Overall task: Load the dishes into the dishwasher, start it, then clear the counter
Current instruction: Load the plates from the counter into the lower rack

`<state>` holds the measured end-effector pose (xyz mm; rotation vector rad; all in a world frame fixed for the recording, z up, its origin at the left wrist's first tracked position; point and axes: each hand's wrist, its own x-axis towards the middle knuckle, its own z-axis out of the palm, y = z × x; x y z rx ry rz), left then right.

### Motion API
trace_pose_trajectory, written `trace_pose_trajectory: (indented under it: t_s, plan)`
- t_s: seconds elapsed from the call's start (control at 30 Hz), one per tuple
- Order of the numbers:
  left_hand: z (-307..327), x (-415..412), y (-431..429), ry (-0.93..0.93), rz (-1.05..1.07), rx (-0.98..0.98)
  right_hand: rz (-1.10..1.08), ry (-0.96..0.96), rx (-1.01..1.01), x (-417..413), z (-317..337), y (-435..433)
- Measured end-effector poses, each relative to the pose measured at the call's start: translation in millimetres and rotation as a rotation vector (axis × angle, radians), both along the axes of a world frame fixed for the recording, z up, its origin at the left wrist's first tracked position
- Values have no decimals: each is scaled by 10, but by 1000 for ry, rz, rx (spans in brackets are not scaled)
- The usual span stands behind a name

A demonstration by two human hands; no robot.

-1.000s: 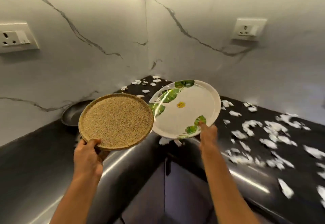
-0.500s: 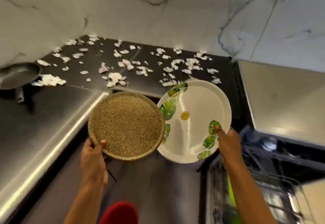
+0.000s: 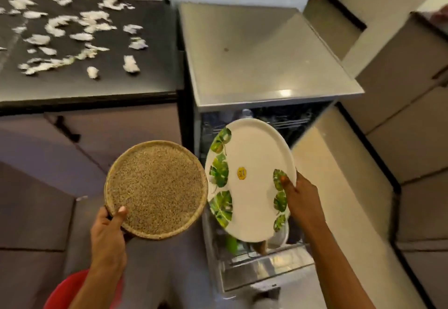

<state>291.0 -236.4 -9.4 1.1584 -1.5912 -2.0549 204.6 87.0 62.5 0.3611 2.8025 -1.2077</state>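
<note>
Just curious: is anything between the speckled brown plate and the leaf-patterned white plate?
Nothing; in the head view, the brown plate and white plate sit edge to edge, with no visible gap.

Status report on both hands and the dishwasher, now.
Left hand grips round speckled brown plate. Right hand holds white leaf-print plate over open dishwasher. Lower rack partly loaded. White paper scraps on black counter.
</note>
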Motion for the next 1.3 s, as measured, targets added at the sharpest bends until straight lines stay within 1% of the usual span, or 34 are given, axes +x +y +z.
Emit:
trace_pose_trajectory:
  t_s: [0.07, 0.13, 0.27, 0.33, 0.37, 0.43, 0.53, 0.83, 1.07, 1.3]
  plan:
    - [-188, -214, 480, -37, -44, 50, -37, -17, 91, -74, -105, 574]
    - [-389, -372, 953, -75, -54, 77, -20, -52, 217, -211, -239, 1086]
    - [-858, -619, 1972, -137, 1, 146, 95, -128, 543, -636, -671, 2043]
    - [-1057, -789, 2446, -156, 42, 161, 132, -159, 645, -875, -952, 2405]
    - [-1153, -876, 2648, -169, 61, 162, 134, -174, 665, -996, -1118, 2562]
    - [-1282, -1000, 2949, -195, 90, 147, 124, -196, 654, -1218, -1399, 2783]
    - [-1505, -1148, 3241, -211, 123, 117, 113, -175, 608, -1540, -1809, 3005]
    - [-1952, -1490, 3589, -229, 185, 67, 127, -155, 519, -2090, -2734, 3146]
    - [-2149, -1581, 3686, -201, 192, 73, 109, -181, 487, -2362, -3015, 3155]
    - [-2221, -1522, 3773, -192, 185, 98, 207, -197, 475, -2560, -3015, 3050]
